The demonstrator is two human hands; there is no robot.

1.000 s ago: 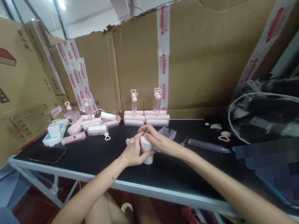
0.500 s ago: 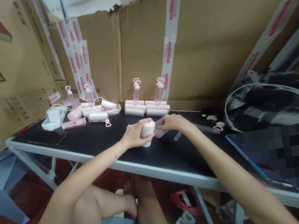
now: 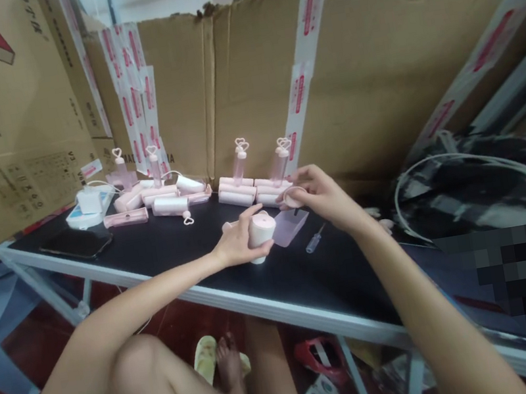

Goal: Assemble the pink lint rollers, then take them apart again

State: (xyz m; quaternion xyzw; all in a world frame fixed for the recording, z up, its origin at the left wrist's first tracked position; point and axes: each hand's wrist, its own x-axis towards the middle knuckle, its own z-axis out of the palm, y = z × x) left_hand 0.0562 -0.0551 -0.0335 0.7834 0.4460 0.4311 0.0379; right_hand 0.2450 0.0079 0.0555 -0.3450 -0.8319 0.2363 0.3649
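My left hand (image 3: 238,239) is wrapped round a white cylinder with a pink end (image 3: 262,227), held above the black table near its middle. Raised to the right of it, my right hand (image 3: 315,195) pinches a small round pale pink piece (image 3: 295,196). Between and below my hands a translucent pink tray-like part (image 3: 290,227) lies on the table. A clear-handled screwdriver (image 3: 316,240) rests just right of that part. Behind my hands stand pink and white cylinders (image 3: 237,191) with clear tubes and heart-shaped loops (image 3: 283,146) on top.
More pink and white parts (image 3: 170,205) lie at the back left, beside a phone (image 3: 76,243) and a white charger (image 3: 89,201). Cardboard walls (image 3: 373,73) close off the back. Black plastic with a coiled cable (image 3: 472,190) fills the right side.
My right hand has risen from the translucent part and now holds the small round piece. The screwdriver shows more fully. My left hand still holds the cylinder; the view has shifted slightly.
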